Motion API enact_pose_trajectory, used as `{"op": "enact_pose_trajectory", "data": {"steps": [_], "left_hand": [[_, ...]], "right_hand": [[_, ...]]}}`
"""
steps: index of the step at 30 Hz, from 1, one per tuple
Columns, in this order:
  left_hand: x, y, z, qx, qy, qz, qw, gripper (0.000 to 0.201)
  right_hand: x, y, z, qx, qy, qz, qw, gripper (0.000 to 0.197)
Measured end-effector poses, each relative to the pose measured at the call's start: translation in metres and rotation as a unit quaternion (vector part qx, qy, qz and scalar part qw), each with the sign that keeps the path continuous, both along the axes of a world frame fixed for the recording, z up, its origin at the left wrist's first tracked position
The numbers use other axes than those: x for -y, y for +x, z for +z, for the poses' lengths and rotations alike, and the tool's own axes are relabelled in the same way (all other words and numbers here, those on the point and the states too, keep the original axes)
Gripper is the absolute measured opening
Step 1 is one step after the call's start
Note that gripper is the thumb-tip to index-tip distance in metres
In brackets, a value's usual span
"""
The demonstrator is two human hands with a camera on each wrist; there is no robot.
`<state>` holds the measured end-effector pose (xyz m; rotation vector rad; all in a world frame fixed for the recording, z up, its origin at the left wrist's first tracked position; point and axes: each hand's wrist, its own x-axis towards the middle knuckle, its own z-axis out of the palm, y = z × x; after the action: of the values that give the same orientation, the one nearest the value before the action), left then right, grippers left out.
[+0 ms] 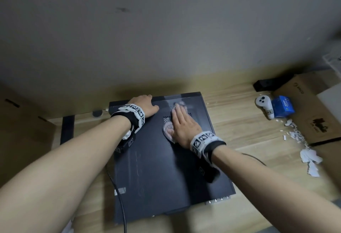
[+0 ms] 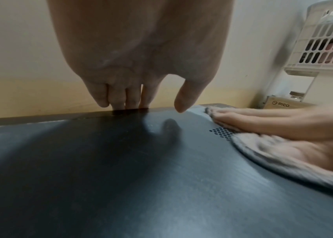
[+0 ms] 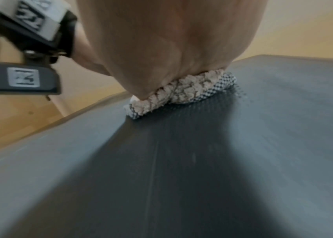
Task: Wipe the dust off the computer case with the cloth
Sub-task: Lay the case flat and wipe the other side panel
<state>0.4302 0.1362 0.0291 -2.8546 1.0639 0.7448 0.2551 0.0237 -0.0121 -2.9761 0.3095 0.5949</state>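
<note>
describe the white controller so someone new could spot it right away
Start at the black computer case lying on the wooden desk, then look right. The white controller lies beside a blue box; it alone has a round head with dark buttons.

A light wood-grain bench (image 1: 239, 140) runs along a plain wall. Flat on it, near the middle, lies the black computer case (image 1: 156, 168) — broad side panel up. A dark cable (image 1: 120, 207) trails over the wood by the case's near left corner. To the right, well apart from the case, lie a white controller (image 1: 264, 105), a blue box (image 1: 283, 106) just beside it, a brown cardboard box (image 1: 310, 107) and a scatter of torn white paper scraps (image 1: 310, 157) — some along the cardboard's edge.
</note>
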Motion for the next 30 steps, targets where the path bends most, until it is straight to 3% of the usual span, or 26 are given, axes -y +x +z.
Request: {"op": "enact_pose_trajectory", "data": {"steps": [8,13,20,24,27,30], "left_hand": [[-0.008,0.006,-0.006,-0.044,-0.041,0.013,0.998,0.067],[-0.013,0.009,-0.003,-0.078,-0.055,0.009,0.995,0.067],[-0.013,0.007,0.004,-0.093,-0.056,0.019,0.994,0.06],[-0.017,0.018,0.02,-0.153,-0.083,0.063,0.983,0.028],[-0.032,0.025,0.031,-0.156,-0.094,0.079,0.98,0.043],[-0.053,0.025,0.032,-0.125,-0.112,0.109,0.98,0.048]], "right_hand": [[0.032,0.08,0.003,-0.009,0.026,-0.049,0.998,0.075],[0.037,0.091,0.004,-0.003,0.023,-0.029,0.999,0.071],[-0.006,0.033,0.022,0.024,-0.017,0.131,0.991,0.067],[-0.035,0.018,0.015,0.032,0.051,0.231,0.971,0.069],[-0.029,0.033,0.015,0.023,0.057,0.206,0.977,0.07],[0.007,0.046,0.017,0.021,0.03,0.106,0.994,0.07]]}}
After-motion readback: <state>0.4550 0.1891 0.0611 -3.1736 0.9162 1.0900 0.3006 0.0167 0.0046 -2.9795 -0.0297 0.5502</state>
